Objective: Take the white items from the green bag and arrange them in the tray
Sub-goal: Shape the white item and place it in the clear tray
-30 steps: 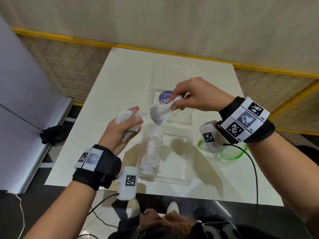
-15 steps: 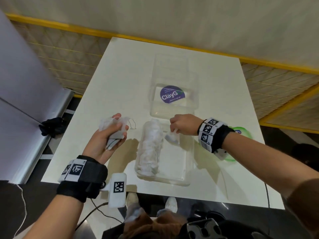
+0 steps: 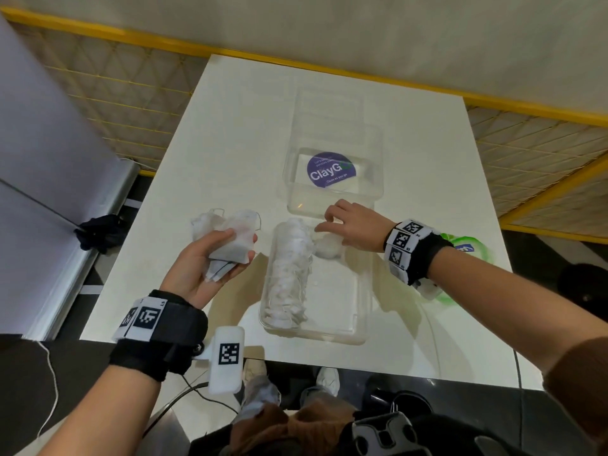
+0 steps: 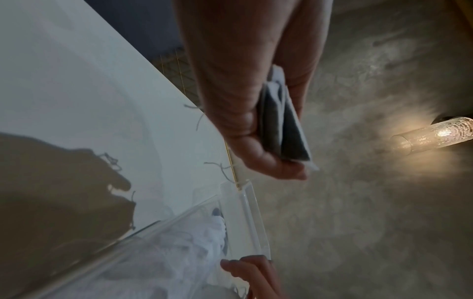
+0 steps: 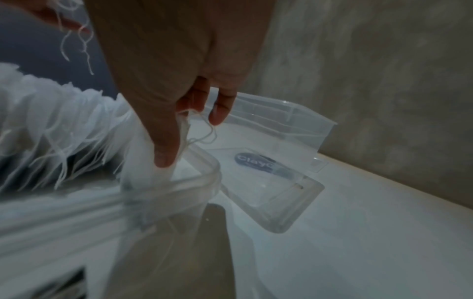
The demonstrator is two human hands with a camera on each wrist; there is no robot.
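Note:
A clear plastic tray (image 3: 362, 291) stands at the table's near edge, with a row of white stringed pouches (image 3: 289, 274) packed along its left side. My left hand (image 3: 237, 248) hovers left of the tray and grips a bundle of white pouches (image 3: 227, 225), also seen in the left wrist view (image 4: 281, 129). Over the tray's far end, my right hand (image 3: 332, 222) has its fingers loosely spread, touching one white pouch (image 3: 329, 248) that lies beside the row. The right wrist view shows that pouch (image 5: 138, 161) against the tray rim (image 5: 204, 165). The green bag (image 3: 473, 248) lies behind my right wrist, mostly hidden.
A clear lid with a purple round sticker (image 3: 332, 169) lies just beyond the tray. The white table (image 3: 230, 126) ends at a wall with a yellow ledge (image 3: 493, 103). A dark cloth (image 3: 102, 232) lies on the floor at the left.
My right hand came down from above the lid with a pouch, set it at the tray's far end and loosened its fingers. My left hand kept its bundle.

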